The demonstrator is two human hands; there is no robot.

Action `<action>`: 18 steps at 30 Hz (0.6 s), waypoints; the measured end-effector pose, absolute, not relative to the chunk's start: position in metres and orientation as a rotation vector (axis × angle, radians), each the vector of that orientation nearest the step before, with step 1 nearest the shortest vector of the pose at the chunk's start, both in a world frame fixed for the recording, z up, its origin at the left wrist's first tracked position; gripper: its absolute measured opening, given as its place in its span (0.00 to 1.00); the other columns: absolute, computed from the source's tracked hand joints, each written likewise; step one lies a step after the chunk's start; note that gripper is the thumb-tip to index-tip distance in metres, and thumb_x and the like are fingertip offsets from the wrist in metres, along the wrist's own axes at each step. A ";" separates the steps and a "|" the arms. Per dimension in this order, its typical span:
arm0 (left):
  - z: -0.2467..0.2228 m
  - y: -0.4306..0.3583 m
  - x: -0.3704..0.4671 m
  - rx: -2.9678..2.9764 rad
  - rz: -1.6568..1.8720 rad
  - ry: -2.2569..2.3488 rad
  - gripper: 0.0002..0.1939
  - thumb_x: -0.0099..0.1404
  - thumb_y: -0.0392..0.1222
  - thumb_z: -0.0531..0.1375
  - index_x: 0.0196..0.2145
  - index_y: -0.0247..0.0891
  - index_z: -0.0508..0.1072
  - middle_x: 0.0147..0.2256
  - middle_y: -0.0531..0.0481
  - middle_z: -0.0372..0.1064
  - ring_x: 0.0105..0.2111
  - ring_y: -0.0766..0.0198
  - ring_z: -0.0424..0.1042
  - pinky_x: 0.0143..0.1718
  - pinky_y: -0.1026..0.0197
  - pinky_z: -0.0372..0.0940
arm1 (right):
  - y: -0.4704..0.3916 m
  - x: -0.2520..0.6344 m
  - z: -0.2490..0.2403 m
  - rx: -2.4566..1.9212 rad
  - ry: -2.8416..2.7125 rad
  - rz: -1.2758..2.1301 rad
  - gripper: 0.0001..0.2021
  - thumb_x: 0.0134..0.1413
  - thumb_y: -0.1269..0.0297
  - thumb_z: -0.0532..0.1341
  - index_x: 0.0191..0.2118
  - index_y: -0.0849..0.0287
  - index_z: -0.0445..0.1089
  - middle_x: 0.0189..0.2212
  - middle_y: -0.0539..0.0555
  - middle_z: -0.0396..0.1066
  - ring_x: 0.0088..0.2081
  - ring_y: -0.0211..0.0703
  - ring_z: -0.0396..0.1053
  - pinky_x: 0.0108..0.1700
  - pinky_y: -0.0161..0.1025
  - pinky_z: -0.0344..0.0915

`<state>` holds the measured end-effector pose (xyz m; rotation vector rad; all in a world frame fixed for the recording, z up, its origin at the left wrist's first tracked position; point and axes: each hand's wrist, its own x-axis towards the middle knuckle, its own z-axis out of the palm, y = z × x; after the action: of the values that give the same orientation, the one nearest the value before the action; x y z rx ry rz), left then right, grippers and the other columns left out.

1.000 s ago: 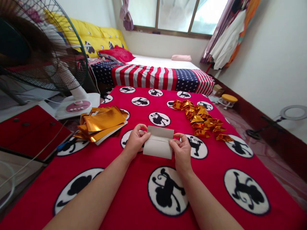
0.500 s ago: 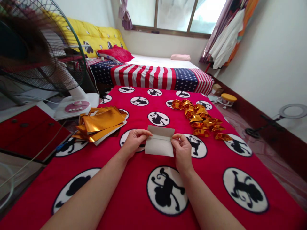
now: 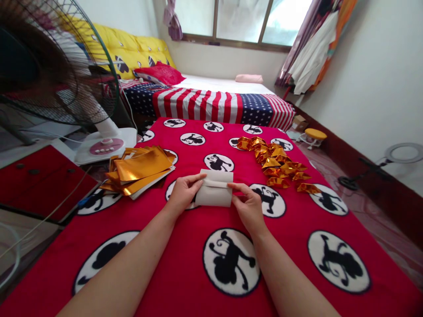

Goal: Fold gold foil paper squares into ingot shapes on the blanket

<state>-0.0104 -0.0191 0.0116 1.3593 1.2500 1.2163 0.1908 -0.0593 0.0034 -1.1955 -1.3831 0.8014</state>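
A pale sheet of paper (image 3: 214,198) is held over the red cloth, its white side up, with a narrow raised fold running across its middle. My left hand (image 3: 183,193) pinches the left end of that fold between thumb and fingers. At the right edge, my right hand (image 3: 249,207) has its index finger on the fold and its thumb lower, gripping the paper. To the left lies a loose stack of gold foil paper sheets (image 3: 143,166), some showing white undersides. On the right sits a cluster of folded gold paper ingots (image 3: 272,163).
The red cloth (image 3: 165,273) with round monkey prints covers the surface under my hands. A fan (image 3: 105,127) stands at the left beside a red cabinet (image 3: 49,180). Beyond is a bed (image 3: 205,103); a yellow stool (image 3: 313,134) is on the floor at right.
The paper has shifted slightly left and away from me. Its middle fold now stands up more clearly, and my right index finger has stretched out along it.
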 end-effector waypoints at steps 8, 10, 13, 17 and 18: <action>0.018 -0.023 -0.010 1.213 1.140 1.262 0.20 0.54 0.46 0.65 0.44 0.35 0.80 0.30 0.48 0.78 0.22 0.66 0.67 0.19 0.68 0.58 | -0.058 0.198 0.007 -1.127 -1.674 0.543 0.26 0.46 0.80 0.58 0.48 0.46 0.74 0.56 0.53 0.63 0.55 0.47 0.64 0.51 0.45 0.67; 0.016 -0.020 -0.012 1.276 1.124 1.265 0.20 0.56 0.47 0.64 0.45 0.34 0.79 0.33 0.46 0.78 0.25 0.64 0.70 0.23 0.67 0.61 | -0.056 0.201 0.005 -1.126 -1.785 0.472 0.26 0.48 0.81 0.57 0.48 0.45 0.75 0.56 0.53 0.64 0.56 0.48 0.63 0.57 0.49 0.63; 0.012 -0.016 -0.017 1.490 1.061 1.298 0.18 0.59 0.45 0.61 0.44 0.35 0.80 0.37 0.44 0.78 0.33 0.59 0.74 0.32 0.63 0.66 | -0.055 0.202 0.003 -1.144 -1.917 0.371 0.21 0.54 0.79 0.57 0.44 0.45 0.77 0.51 0.53 0.69 0.54 0.48 0.64 0.56 0.51 0.63; 0.009 -0.013 -0.020 1.866 1.042 1.276 0.14 0.62 0.39 0.56 0.40 0.38 0.81 0.41 0.44 0.76 0.43 0.57 0.73 0.47 0.57 0.66 | -0.055 0.200 0.001 -1.193 -1.993 0.330 0.17 0.57 0.76 0.57 0.43 0.46 0.78 0.46 0.55 0.72 0.49 0.48 0.66 0.51 0.49 0.67; 0.008 -0.013 -0.020 1.931 1.064 1.281 0.14 0.62 0.37 0.55 0.40 0.38 0.81 0.43 0.44 0.74 0.45 0.57 0.73 0.49 0.57 0.66 | -0.055 0.199 0.001 -1.198 -1.996 0.325 0.17 0.57 0.75 0.58 0.43 0.47 0.78 0.46 0.55 0.72 0.49 0.48 0.66 0.51 0.49 0.67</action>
<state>-0.0201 -0.0131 0.0080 1.9306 1.2806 1.0635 0.1992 -0.0547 0.0006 -1.1977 -1.9956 0.3255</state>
